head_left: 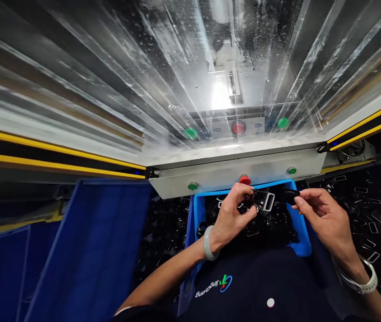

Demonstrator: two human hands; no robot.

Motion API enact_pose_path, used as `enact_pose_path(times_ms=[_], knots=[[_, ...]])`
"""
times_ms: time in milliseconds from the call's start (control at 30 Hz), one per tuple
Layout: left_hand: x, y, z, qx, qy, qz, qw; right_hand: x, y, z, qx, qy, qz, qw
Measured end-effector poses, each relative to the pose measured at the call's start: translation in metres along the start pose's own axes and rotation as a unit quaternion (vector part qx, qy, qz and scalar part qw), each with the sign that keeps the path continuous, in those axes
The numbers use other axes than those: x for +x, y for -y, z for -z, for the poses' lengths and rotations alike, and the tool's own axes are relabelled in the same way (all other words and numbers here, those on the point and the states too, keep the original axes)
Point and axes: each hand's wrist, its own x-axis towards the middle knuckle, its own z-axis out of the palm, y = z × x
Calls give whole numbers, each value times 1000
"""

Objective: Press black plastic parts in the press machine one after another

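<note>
My left hand (232,217), with a pale bangle at its wrist, is closed in a pinch. Between thumb and fingertips it grips a glossy black part with a silver rectangular frame (269,202). To the right, my right hand (329,219) pinches a small black piece (290,195) between thumb and forefinger. The two held pieces are apart. Both hands are over a blue bin (306,237) that holds many dark, shiny parts, some with silver frames. Fingers hide portions of what I hold.
Ahead stands a machine panel (217,172) with a red button (244,180) and two green buttons, below a clear, scratched shield (163,80). Yellow-black bars (59,154) flank it. A large blue crate (93,237) stands left. More black parts (374,214) lie to the right.
</note>
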Motion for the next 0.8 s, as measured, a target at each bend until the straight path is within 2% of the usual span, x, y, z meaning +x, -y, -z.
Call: enact_pose_path(times_ms=[133, 300, 467, 633, 733, 800], knots=[[4, -4, -2, 87, -28, -27, 995, 2, 19, -22, 45, 66, 8, 997], [7, -7, -2, 156, -51, -67, 984, 13, 17, -38, 11, 135, 4, 991], [12, -6, -2, 106, -51, -53, 992, 30, 15, -40, 27, 167, -17, 986], [21, -7, 2, 25, -22, 11, 999, 44, 18, -42, 13, 188, -5, 982], [37, -13, 13, -45, -20, 40, 998, 59, 26, -46, -12, 181, 25, 983], [56, -19, 26, -63, -48, 54, 995, 78, 42, -50, -21, 183, 59, 981]])
